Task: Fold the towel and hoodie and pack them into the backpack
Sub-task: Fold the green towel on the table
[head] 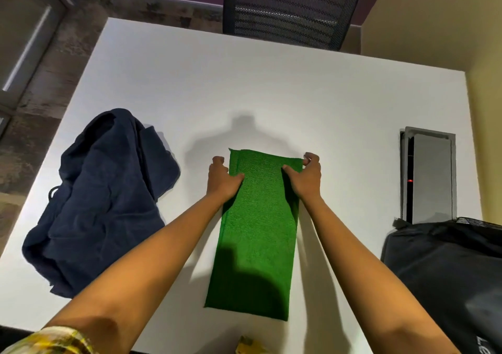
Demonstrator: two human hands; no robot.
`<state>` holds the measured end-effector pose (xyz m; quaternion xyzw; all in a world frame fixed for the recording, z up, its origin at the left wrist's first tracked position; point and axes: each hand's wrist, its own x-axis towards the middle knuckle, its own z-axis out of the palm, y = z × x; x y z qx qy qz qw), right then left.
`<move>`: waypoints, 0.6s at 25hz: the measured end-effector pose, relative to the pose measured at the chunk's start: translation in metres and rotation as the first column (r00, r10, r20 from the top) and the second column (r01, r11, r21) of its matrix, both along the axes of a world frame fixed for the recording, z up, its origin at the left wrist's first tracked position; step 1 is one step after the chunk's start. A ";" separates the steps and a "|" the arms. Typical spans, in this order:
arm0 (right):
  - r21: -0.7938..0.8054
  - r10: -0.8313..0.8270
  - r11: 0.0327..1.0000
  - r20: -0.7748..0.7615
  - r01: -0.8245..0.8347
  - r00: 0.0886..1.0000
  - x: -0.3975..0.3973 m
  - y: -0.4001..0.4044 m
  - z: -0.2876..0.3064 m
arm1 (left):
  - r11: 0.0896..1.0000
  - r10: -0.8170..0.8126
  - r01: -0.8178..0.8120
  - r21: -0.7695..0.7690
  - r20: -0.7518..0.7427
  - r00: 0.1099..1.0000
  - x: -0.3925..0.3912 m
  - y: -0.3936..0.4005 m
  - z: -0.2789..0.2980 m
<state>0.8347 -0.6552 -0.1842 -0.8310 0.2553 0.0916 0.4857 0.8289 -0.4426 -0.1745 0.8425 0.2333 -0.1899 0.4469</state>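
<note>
We see a green towel (pixel 255 234) folded long on a white table (pixel 271 95); left hand (pixel 221 178) & right hand (pixel 305 177) each pinch its far corners. Navy hoodie (pixel 100 201) left of towel, black backpack (pixel 445 277) right.

Only partial white lettering visible, on the black backpack (pixel 445 277) at the lower right edge. Cut off by the frame, not readable as a whole word.

Bare forearms; yellow plaid sleeve (pixel 54 341) on the left arm.
</note>
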 end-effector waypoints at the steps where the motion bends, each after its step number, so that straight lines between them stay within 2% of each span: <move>1: 0.025 -0.003 1.000 -0.075 0.005 0.997 0.004 -0.001 0.003 | 0.999 0.013 -0.015 -0.035 -0.045 0.999 0.002 -0.002 0.002; 3: 0.116 -0.025 0.992 -0.172 0.046 0.985 0.011 -0.004 0.004 | 0.998 0.060 -0.063 -0.032 -0.090 0.994 0.006 -0.005 0.006; 5: 0.221 -0.030 0.973 -0.167 0.067 0.986 0.017 -0.007 0.009 | 0.990 0.123 -0.120 0.067 -0.033 0.992 0.010 -0.009 0.009; 6: 0.242 -0.009 0.969 -0.155 0.047 0.988 0.019 -0.006 0.014 | 0.987 0.150 -0.149 0.058 -0.010 0.989 0.011 -0.012 0.010; 7: 0.257 0.023 0.966 -0.123 0.009 0.992 0.020 -0.006 0.021 | 0.982 0.182 -0.182 -0.046 -0.024 0.983 0.011 -0.016 0.011; 8: 0.275 0.058 0.961 -0.074 -0.035 0.996 0.021 -0.005 0.029 | 0.949 0.209 -0.226 -0.220 -0.098 0.973 0.010 -0.022 0.014; 9: 0.298 0.095 0.951 -0.021 -0.084 0.995 0.023 -0.005 0.035 | 0.873 0.211 -0.288 -0.394 -0.227 0.951 0.011 -0.028 0.019; 11: 0.361 0.177 0.914 0.061 -0.187 0.982 0.025 -0.003 0.050 | 0.698 0.173 -0.428 -0.574 -0.445 0.879 0.017 -0.032 0.031; 13: 0.431 0.316 0.839 0.111 -0.332 0.942 0.025 -0.005 0.062 | 0.545 0.196 -0.561 -0.623 -0.556 0.808 0.025 -0.024 0.036; 15: 0.411 0.520 0.745 0.137 -0.526 0.843 0.021 -0.006 0.074 | 0.422 0.220 -0.648 -0.634 -0.622 0.752 0.027 -0.010 0.035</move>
